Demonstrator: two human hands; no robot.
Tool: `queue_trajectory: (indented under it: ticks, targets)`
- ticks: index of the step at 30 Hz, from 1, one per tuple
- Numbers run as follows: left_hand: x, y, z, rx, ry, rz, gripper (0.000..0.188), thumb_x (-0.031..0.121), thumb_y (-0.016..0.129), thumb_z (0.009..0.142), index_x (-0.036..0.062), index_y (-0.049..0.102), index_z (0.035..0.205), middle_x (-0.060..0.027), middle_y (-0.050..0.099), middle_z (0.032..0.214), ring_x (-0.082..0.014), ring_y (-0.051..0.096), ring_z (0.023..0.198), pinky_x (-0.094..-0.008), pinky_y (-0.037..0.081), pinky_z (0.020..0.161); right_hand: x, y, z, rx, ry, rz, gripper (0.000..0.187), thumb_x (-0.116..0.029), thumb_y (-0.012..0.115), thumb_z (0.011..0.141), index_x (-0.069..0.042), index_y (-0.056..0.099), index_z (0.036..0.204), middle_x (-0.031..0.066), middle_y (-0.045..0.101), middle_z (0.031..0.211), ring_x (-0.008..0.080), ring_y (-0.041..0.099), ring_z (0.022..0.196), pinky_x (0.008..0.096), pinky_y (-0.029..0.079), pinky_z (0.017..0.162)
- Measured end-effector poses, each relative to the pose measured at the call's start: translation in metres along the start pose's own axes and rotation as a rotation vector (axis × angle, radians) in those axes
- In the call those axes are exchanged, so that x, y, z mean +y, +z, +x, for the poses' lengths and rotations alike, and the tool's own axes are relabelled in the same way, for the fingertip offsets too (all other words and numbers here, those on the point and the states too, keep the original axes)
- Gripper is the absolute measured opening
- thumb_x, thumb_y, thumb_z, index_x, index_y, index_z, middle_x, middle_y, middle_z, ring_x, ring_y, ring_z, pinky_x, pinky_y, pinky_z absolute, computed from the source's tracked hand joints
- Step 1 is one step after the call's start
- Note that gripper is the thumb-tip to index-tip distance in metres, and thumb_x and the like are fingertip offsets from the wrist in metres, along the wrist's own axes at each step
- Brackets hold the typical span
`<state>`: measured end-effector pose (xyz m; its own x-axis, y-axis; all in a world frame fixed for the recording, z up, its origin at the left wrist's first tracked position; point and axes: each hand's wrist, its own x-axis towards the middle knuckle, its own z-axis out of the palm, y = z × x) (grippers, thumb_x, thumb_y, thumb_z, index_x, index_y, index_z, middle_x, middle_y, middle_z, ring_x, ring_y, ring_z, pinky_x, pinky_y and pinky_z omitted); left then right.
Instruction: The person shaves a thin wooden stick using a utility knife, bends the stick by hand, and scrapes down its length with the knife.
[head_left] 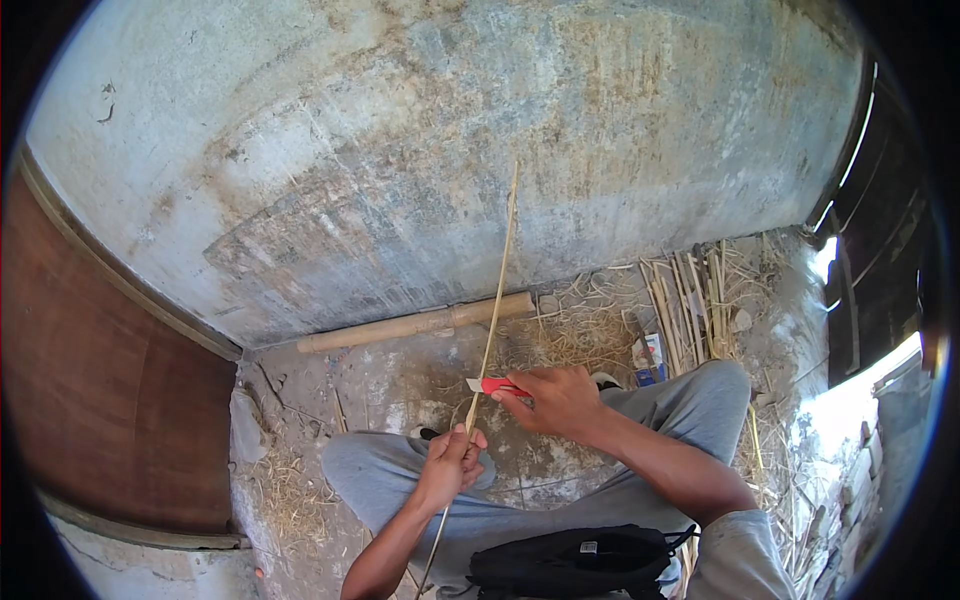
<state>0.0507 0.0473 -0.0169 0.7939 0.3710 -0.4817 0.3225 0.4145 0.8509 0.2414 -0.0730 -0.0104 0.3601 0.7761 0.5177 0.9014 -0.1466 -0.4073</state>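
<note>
Left fingers [457, 442] pinching the strip [497, 300], right fingers [541, 383] gripping the red knife [494, 385] just beyond, we should slice shallowly.

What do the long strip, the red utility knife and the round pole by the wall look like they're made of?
Long strip: probably split bamboo, pale yellow, narrow, slightly bowed.
Red utility knife: likely plastic, evenly coloured; its pale grey blade, probably steel.
Round pole: likely bamboo, matte tan, with what may be a joint.
</note>
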Motion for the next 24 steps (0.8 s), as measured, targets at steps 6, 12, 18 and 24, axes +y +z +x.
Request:
queue_trajectory:
  ticks: [6,12,18,24]
  targets:
    - [-0.015,-0.004,-0.008,-0.066,0.003,0.085,0.050,0.046,0.033,0.106,0.0029,0.054,0.093,0.0037,0.031,0.059,-0.0060,0.026,0.045,-0.0247,0.022,0.040,0.032,-0.015,0.022,0.126,0.232,0.049,0.032,-0.042,0.065,0.088,-0.011,0.072,0.086,0.0103,0.066,0.062,0.0316,0.066,0.054,0.0432,0.052,0.049]
    - [-0.016,-0.002,-0.008,-0.119,0.050,0.097,0.052,0.047,0.034,0.105,0.0009,0.055,0.094,0.0038,0.030,0.057,-0.0062,0.026,0.044,-0.0249,0.022,0.040,0.042,-0.038,0.028,0.115,0.356,-0.145,0.030,-0.040,0.064,0.090,-0.012,0.075,0.092,0.0124,0.064,0.061,0.0332,0.066,0.056,0.0442,0.053,0.051]
    - [-0.005,0.000,-0.002,-0.016,0.069,0.034,0.048,0.042,0.033,0.107,0.0011,0.054,0.094,0.0031,0.031,0.057,-0.0063,0.028,0.043,-0.0245,0.022,0.038,0.005,-0.025,0.007,0.074,0.230,0.104,0.024,-0.033,0.067,0.089,-0.010,0.073,0.091,0.0126,0.063,0.060,0.0327,0.064,0.054,0.0426,0.051,0.052]
    - [-0.004,-0.003,0.002,-0.009,0.067,0.031,0.045,0.039,0.032,0.107,0.0023,0.054,0.094,0.0033,0.030,0.057,-0.0066,0.027,0.042,-0.0248,0.023,0.037,-0.008,-0.009,-0.003,-0.082,0.065,0.146,0.028,-0.035,0.067,0.089,-0.008,0.071,0.090,0.0100,0.067,0.066,0.0293,0.065,0.054,0.0403,0.051,0.049]
